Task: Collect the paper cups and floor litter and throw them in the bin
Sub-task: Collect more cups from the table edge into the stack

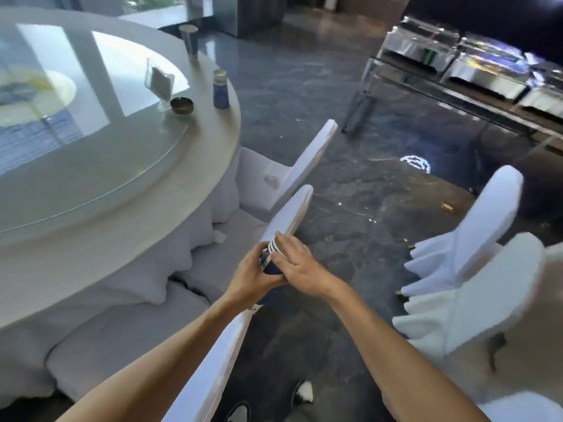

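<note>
You've got glossy dark marble-look floor, white cloth chair covers, smooth glass turntable, shiny metal chafing dishes, matt blue paper cups.

Stacked cups between left hand, right hand

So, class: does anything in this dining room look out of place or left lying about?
Yes. A small brownish scrap lies on the dark floor by a covered chair, and two blue paper cups stand at the table's rim. Both hands hold stacked cups.
</note>
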Motion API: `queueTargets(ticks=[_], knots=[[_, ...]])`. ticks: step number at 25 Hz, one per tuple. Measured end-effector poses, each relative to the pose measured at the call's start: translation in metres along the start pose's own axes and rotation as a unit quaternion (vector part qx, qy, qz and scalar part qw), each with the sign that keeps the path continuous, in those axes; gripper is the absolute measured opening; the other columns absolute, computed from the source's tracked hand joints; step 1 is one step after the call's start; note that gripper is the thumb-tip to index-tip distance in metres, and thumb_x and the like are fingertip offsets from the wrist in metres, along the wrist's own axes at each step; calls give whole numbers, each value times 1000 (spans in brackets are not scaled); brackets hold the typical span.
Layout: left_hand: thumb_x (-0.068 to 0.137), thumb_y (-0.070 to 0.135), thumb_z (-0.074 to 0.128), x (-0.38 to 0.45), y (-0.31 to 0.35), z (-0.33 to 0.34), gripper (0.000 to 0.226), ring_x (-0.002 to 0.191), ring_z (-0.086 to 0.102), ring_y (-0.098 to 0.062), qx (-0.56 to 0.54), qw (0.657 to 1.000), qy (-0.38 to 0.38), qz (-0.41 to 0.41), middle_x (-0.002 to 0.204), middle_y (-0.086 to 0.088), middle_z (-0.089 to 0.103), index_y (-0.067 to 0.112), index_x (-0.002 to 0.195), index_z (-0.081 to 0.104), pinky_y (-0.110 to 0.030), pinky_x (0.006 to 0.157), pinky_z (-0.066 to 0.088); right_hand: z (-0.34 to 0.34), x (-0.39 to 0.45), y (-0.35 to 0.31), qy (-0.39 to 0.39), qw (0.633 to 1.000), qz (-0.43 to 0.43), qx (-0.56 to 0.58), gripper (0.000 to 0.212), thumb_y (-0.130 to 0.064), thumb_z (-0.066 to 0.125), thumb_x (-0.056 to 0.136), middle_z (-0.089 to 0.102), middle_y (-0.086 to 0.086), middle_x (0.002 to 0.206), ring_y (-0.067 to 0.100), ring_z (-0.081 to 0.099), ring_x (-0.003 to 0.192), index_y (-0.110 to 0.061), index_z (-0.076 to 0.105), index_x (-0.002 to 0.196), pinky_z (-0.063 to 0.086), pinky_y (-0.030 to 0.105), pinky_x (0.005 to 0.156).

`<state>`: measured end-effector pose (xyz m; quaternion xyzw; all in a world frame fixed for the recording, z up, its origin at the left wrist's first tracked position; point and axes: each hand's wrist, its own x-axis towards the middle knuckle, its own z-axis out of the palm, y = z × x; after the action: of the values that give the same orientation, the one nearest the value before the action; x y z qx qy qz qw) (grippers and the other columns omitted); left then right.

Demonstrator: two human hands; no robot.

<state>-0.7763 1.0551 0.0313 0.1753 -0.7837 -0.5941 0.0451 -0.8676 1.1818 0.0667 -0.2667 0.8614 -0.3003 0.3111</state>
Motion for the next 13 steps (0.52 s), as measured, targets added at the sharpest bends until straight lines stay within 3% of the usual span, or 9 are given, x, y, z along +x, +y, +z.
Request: queueTargets(ticks=[2,4,6,10,13], knots=[[70,32,93,21,-4,-6,69,105,65,-3,20,999,45,-12,118,13,67,33,128,56,-19,88,52,-7,33,1,-50,998,-27,-6,71,-65,31,101,0,-7,174,13,-14,159,-40,8,164,3,55,129],[66,43,93,39,-4,-10,73,104,67,-5,30,996,82,-25,118,13,68,35,128,55,-23,89,55,-19,66,1,-83,995,-61,-2,71,-67,31,100,0,-8,174,12,-12,159,-42,10,163,3,55,129],[63,51,91,54,-1,-10,75,99,69,-5,35,989,134,-44,115,13,70,35,127,55,-27,87,58,-31,96,-3,-116,988,-99,-15,67,-59,38,103,7,-5,174,17,-3,160,-40,17,163,8,53,129],[64,35,96,71,10,-10,71,92,71,-1,37,974,207,-89,107,13,73,35,122,56,-17,76,53,-65,134,-14,-175,965,-186,-64,71,-55,58,95,30,-3,166,18,30,153,-36,32,159,31,48,123],[64,30,96,72,9,-13,72,92,69,-3,27,956,263,-126,108,10,70,33,123,54,-16,73,48,-81,162,-28,-224,941,-231,-104,66,-46,68,95,45,0,157,18,44,143,-30,44,155,38,42,119]])
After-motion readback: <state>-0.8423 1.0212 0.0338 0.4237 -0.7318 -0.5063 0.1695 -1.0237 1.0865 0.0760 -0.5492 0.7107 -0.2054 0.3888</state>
